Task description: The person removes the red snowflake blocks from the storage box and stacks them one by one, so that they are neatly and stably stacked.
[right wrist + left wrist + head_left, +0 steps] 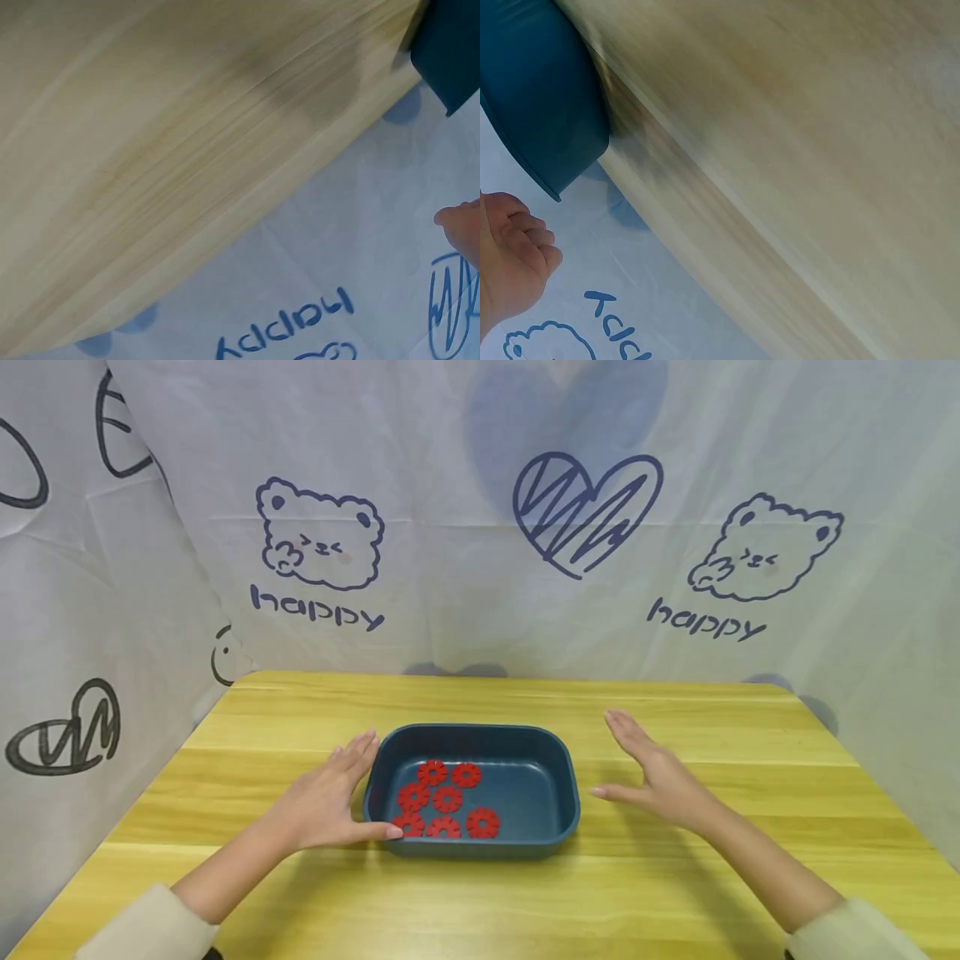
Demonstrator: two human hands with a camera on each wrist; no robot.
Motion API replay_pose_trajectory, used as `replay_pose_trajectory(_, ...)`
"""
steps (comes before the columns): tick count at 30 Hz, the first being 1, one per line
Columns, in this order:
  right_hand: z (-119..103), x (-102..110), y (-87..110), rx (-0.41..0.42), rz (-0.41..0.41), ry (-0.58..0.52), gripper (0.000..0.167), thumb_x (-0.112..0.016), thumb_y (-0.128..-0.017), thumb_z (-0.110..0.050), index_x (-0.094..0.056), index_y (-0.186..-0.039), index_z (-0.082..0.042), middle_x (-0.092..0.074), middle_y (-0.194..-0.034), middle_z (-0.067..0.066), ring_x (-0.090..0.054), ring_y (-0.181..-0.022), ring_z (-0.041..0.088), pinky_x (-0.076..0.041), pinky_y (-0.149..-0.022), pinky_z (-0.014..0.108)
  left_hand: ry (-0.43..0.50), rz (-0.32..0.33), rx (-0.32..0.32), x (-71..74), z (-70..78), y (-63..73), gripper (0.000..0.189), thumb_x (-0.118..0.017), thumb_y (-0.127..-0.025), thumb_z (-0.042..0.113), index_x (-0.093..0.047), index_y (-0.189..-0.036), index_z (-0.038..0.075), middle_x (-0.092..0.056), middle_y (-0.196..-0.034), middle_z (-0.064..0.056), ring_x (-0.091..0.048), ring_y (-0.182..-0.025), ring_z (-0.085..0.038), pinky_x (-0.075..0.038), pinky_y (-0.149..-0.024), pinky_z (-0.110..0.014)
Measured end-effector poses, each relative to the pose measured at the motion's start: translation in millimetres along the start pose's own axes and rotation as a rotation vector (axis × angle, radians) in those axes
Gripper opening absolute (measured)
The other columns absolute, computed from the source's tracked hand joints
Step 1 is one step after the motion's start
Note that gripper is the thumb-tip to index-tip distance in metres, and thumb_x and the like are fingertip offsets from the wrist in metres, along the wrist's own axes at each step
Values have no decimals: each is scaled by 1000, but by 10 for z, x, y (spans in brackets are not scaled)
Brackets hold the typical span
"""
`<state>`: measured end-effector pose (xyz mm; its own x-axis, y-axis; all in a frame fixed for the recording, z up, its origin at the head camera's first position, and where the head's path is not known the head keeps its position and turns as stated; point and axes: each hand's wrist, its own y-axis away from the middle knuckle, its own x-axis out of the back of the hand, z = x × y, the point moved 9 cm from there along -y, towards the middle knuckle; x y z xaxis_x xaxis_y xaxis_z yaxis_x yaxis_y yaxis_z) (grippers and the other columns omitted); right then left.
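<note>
A dark blue rectangular tub with rounded corners sits on the table, its outer wall also showing in the left wrist view. Several red notched discs lie flat inside, grouped toward its left half. At the tub's left end is my left hand, fingers extended by the far corner and thumb along the near left rim. My right hand hovers to the right of the tub, apart from it, with thumb and fingers spread and nothing held.
The wood-grain table extends around the tub on every side. Behind it hangs a white cloth printed with bears, a heart and lettering, and another cloth panel closes off the left side.
</note>
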<state>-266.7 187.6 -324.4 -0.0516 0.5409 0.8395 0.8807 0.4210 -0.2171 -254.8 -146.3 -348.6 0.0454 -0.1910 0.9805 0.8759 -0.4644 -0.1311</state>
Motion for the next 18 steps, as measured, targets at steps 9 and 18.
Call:
replay_pose_trajectory(9, -187, -62, -121, 48, 62, -63, 81, -77, -74, -31, -40, -139, 1, -41, -141, 23, -41, -129, 39, -38, -101, 50, 14, -70, 25, 21, 42, -6, 112, -59, -68, 75, -30, -143, -3, -25, -151, -20, -33, -131, -49, -42, -93, -58)
replay_pose_trajectory(18, -429, -229, -237, 99, 16, -276, 72, -78, -74, -21, -47, -134, 2, -50, -136, 19, -46, -127, 35, -39, -100, 46, 30, -127, 41, 17, 60, -31, 111, -60, -67, 74, -32, -142, -4, -28, -150, -21, -32, -132, -47, -42, -94, -58)
